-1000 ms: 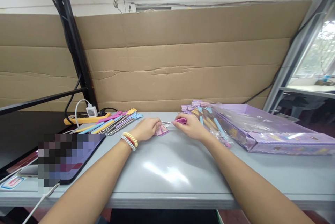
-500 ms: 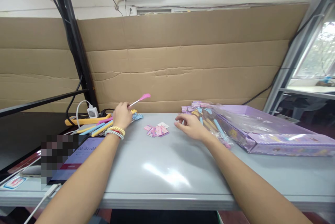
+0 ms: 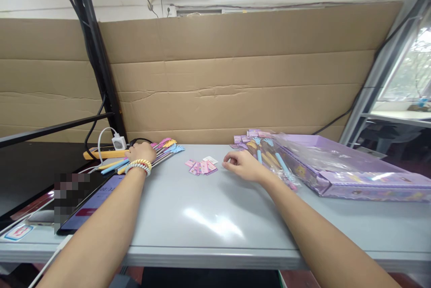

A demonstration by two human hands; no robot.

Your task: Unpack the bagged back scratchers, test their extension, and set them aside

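Note:
Over a pile of back scratchers (image 3: pixel 171 148) at the left rear of the table, my left hand (image 3: pixel 143 152) is curled on their handles, its fingers partly hidden. The scratchers have thin metal rods and pink, yellow and blue hand-shaped heads. My right hand (image 3: pixel 241 164) hovers just right of a small fan of pink-purple cards (image 3: pixel 203 167). Its fingers are bent together, and nothing shows in them. Beyond this hand lie bagged back scratchers (image 3: pixel 269 155) with blue and tan handles and purple header cards.
A purple tray box (image 3: pixel 377 190) with clear plastic stands on the right. A tablet (image 3: pixel 92 209) with a timer lies at the left front. Behind it sit a yellow power strip (image 3: pixel 97 155) and white plug (image 3: pixel 119 142). Cardboard (image 3: pixel 235 72) rises at the back.
My left hand has come down and left, bringing the pink back scratcher from above the table onto the pile. The fingers of my right hand have drawn closer together.

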